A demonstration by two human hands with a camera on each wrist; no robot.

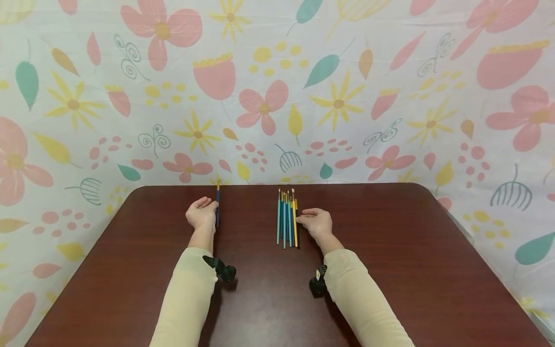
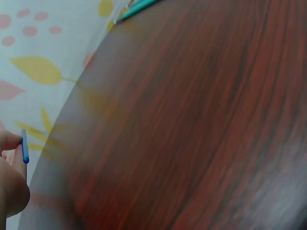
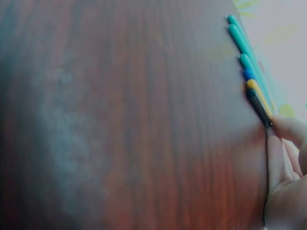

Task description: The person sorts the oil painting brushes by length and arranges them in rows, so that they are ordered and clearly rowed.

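Observation:
My left hand (image 1: 202, 213) pinches a blue paintbrush (image 1: 218, 209) at the left of the table, its bristle end toward the back edge. In the left wrist view the thumb and a finger meet on the blue handle (image 2: 25, 148). Several paintbrushes with teal, blue, yellow and black handles lie side by side near the middle, among them a yellow paintbrush (image 1: 295, 226). At the right edge of this row, my right hand (image 1: 317, 222) pinches a black paintbrush (image 3: 259, 106) between thumb and finger. Its bristle end is hidden by the hand in the right wrist view.
All this lies on a dark reddish-brown wooden table (image 1: 260, 289) with rounded back corners. Behind it hangs a white cloth (image 1: 277, 62) printed with flowers and leaves. A small black camera (image 1: 223, 270) is strapped at the left wrist, another camera (image 1: 318, 284) at the right.

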